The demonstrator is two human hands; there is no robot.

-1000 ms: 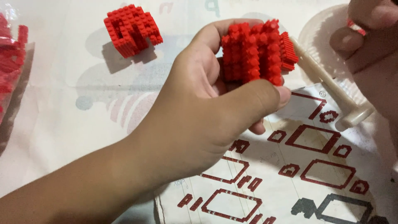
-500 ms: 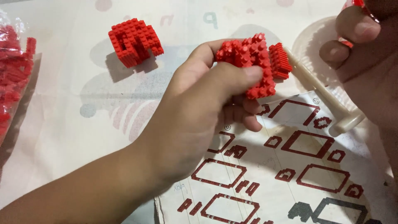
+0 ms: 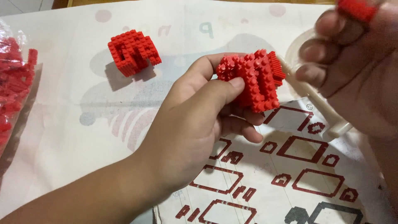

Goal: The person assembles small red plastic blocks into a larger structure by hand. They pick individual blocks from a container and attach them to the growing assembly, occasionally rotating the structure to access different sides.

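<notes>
My left hand (image 3: 199,120) grips a chunky red block model (image 3: 253,81) made of tiny studded bricks, thumb on top and fingers underneath, above a printed instruction sheet (image 3: 290,178). My right hand (image 3: 356,70) is raised at the upper right and pinches a small red brick piece (image 3: 356,9) between its fingertips, a short way from the model. A second red block assembly (image 3: 133,52) rests on the mat at the upper left, apart from both hands.
A clear bag of loose red bricks (image 3: 14,87) lies at the left edge. A cream plastic tool (image 3: 319,105) lies across the sheet beside a round clear dish (image 3: 296,49), partly behind my right hand. A pale patterned mat (image 3: 83,124) covers the surface.
My left hand has tilted and lowered the model slightly. My right hand has risen to the upper right with the small red piece now showing at its fingertips.
</notes>
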